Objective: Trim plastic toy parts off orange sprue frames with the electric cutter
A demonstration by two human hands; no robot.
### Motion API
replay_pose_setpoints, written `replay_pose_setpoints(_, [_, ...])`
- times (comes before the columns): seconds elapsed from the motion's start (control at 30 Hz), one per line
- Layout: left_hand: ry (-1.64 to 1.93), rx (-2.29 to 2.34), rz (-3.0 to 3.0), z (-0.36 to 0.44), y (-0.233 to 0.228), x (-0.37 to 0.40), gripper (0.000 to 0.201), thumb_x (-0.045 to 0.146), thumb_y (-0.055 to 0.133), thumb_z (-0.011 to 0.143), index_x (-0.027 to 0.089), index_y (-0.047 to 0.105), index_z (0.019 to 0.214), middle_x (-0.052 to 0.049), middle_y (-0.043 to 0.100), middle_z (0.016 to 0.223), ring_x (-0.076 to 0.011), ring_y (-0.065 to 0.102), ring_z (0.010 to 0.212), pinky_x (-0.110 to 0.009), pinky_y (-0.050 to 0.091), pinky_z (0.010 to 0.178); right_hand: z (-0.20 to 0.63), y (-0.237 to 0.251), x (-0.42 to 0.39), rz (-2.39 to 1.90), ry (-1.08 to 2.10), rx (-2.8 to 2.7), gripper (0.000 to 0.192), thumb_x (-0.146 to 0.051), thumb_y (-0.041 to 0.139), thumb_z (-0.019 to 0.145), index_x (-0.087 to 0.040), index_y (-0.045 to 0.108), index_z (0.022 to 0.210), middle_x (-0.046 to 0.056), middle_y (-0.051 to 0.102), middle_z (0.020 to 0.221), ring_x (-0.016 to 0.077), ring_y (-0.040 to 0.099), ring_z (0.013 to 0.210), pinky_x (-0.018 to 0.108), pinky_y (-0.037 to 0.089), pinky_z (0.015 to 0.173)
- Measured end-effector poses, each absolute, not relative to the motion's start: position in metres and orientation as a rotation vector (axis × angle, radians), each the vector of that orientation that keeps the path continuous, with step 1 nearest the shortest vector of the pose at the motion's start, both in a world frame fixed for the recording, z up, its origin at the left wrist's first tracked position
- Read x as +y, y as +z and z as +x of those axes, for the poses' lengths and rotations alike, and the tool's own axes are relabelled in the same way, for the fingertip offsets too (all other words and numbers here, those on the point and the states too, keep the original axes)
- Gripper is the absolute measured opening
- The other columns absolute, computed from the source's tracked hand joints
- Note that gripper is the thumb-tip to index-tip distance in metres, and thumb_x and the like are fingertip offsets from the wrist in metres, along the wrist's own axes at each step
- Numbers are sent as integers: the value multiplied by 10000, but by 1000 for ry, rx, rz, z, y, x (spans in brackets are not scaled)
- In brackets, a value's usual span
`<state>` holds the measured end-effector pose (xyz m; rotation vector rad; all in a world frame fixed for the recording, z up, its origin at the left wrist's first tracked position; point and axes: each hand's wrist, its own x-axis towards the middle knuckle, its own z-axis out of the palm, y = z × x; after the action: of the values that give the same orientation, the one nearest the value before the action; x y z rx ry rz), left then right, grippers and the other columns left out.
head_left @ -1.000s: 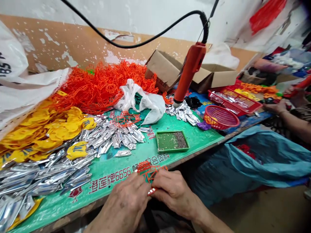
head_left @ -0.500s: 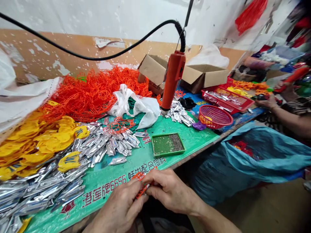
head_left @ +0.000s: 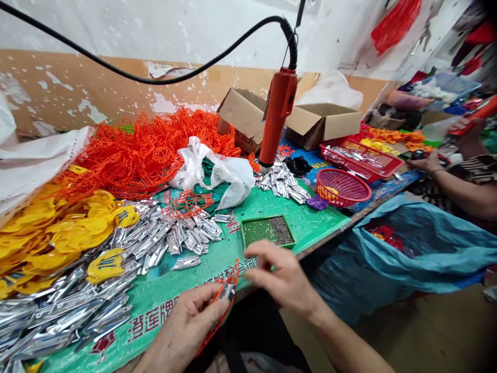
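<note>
Head cam, bottom centre: left hand (head_left: 186,324) pinches orange frame (head_left: 227,284), poss. w/ silver strip; right hand (head_left: 281,277) released, fingers spread, near green tray (head_left: 267,231).

The green table cover (head_left: 310,217) is showing a woven plastic sheen with printed lettering. Silvery foil strips (head_left: 155,241) are glinting like polished metal, creased and mirror-bright. The orange wire-like frames (head_left: 151,150) are looking like matt moulded plastic, as is the piece (head_left: 227,287) in the left hand (head_left: 186,331). The boxes (head_left: 322,122) are showing dull brown cardboard, the white bag (head_left: 217,173) thin, crinkled plastic film.
</note>
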<state>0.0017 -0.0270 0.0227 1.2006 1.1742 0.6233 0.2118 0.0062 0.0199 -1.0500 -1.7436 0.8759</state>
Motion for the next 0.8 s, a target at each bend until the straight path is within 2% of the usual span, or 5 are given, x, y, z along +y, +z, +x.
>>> replay_pose_setpoints(0.13, [649, 1236, 965, 2, 20, -24, 381, 545, 699, 730, 164, 689, 725, 66, 372, 519, -73, 263, 463, -185, 196, 412, 256, 52, 69, -1218, 325, -1320, 253, -354, 703, 815, -223, 659, 1027, -26, 543, 726, 115, 504, 619, 279, 460, 616])
replay_pose_setpoints(0.3, [689, 1261, 807, 8, 15, -17, 482, 606, 747, 635, 152, 701, 793, 92, 334, 487, -40, 170, 398, -185, 93, 365, 287, 85, 179, -1131, 204, -1267, 787, -425, 861, 550, -265, 545, 1252, 83, 511, 1287, 279, 506, 1168, 442, 497, 882])
replay_pose_setpoints(0.47, [723, 1243, 771, 9, 9, -11, 465, 607, 748, 641, 162, 655, 738, 106, 294, 470, -34, 154, 388, -176, 114, 354, 265, 100, 238, -773, 740, -1368, 625, -336, 739, 581, -285, 547, 1174, 16, 608, 1104, 208, 576, 1002, 412, 495, 898])
replay_pose_setpoints(0.67, [730, 1255, 752, 8, 6, -8, 494, 637, 745, 627, 166, 629, 725, 108, 301, 468, -30, 148, 383, -173, 119, 345, 238, 114, 213, -808, 962, -1287, 492, -184, 760, 476, -216, 589, 937, -24, 592, 890, 150, 547, 795, 339, 486, 743])
replay_pose_setpoints(0.8, [694, 1235, 788, 8, 1, -5, 493, 646, 705, 679, 165, 636, 760, 111, 285, 458, -35, 165, 376, -170, 138, 346, 227, 100, 172, -882, 1034, -1283, 452, -148, 739, 528, -178, 610, 960, -26, 597, 762, 137, 532, 673, 331, 467, 655])
